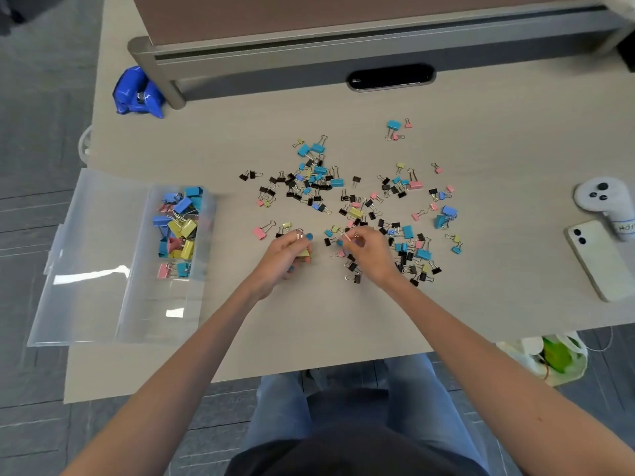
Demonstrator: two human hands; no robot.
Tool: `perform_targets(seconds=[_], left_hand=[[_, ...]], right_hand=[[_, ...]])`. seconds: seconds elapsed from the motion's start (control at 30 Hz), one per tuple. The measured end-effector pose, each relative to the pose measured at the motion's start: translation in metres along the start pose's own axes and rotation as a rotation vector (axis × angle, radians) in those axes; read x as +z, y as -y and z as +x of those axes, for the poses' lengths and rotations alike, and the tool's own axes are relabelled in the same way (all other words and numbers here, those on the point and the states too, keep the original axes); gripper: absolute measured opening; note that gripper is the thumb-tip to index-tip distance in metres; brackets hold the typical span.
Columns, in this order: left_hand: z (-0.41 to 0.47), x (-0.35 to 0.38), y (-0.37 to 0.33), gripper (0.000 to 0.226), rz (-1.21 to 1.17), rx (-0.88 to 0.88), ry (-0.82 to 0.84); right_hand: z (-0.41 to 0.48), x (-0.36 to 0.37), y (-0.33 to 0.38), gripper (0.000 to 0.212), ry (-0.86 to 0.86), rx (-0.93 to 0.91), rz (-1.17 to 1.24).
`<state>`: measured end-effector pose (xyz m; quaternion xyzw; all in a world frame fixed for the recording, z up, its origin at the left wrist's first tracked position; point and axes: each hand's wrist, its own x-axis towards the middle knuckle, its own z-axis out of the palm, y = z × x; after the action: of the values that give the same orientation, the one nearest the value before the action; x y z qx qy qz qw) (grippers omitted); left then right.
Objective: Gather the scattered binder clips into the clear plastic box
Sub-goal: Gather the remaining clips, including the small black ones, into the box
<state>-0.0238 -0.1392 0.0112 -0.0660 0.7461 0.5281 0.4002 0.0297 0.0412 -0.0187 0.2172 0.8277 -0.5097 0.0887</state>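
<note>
Left hand (287,254) curls round a yellow binder clip (304,252), folded sheet steel with a painted body, its silver wire loops poking up between the fingers. Right hand (369,250) pinches what looks like a small pink clip (351,236) between thumb and fingertip, low over the near edge of the spread; blur hides the exact grip. Scattered binder clips (316,182) lie loose across the pale wood-grain table (343,321): tiny black ones, mid-size pink and yellow, larger blue, all hard, slick and wedge-shaped, with springy handles. Likely trouble: handles hook together, so lifting one may drag neighbours and flick them toward the table edge. A full left hand could also spill on the carry. Clear plastic box (161,304) sits well apart to the left, part filled with larger clips at its far end. Its frosted hinged lid (86,255) lies open and seems to overhang the table edge, so a knock there might tip it. White phone (598,262) and white handheld controller (603,201) rest near the right edge, clear of the reach.
</note>
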Motion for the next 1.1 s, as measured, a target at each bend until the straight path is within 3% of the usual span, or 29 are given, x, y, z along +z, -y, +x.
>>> perform_targets(seconds=[0.1,0.23,0.33,0.47,0.6,0.73,0.83,0.93,1.1], left_hand=[[0.008,0.012,-0.007,0.029,-0.038,0.036,0.027],[0.017,0.03,-0.019,0.021,-0.261,-0.021,0.116],[0.026,0.041,-0.028,0.018,-0.444,-0.064,0.199],[0.044,0.056,-0.035,0.024,-0.415,-0.073,0.172],[0.06,0.078,-0.047,0.019,-0.038,0.073,-0.106],[0.074,0.086,-0.052,0.023,0.643,0.304,-0.417],[0.081,0.09,-0.053,0.045,0.993,0.298,-0.433],[0.084,0.096,-0.054,0.06,1.106,0.227,-0.417],[0.088,0.098,-0.049,0.051,1.162,0.209,-0.379]], right_hand=[[0.003,-0.021,-0.001,0.017,0.02,0.25,0.399],[0.004,-0.049,-0.007,0.021,-0.029,0.384,0.763],[0.004,-0.067,-0.015,0.03,-0.051,0.401,0.752],[0.003,-0.083,-0.025,0.048,-0.198,0.452,0.598],[0.003,-0.094,-0.042,0.048,-0.306,0.373,0.218],[-0.003,-0.102,-0.055,0.026,-0.287,0.33,-0.189],[-0.009,-0.103,-0.062,0.023,-0.273,0.368,-0.182],[-0.013,-0.102,-0.065,0.03,-0.23,0.408,-0.185],[-0.012,-0.094,-0.063,0.047,-0.183,0.472,-0.322]])
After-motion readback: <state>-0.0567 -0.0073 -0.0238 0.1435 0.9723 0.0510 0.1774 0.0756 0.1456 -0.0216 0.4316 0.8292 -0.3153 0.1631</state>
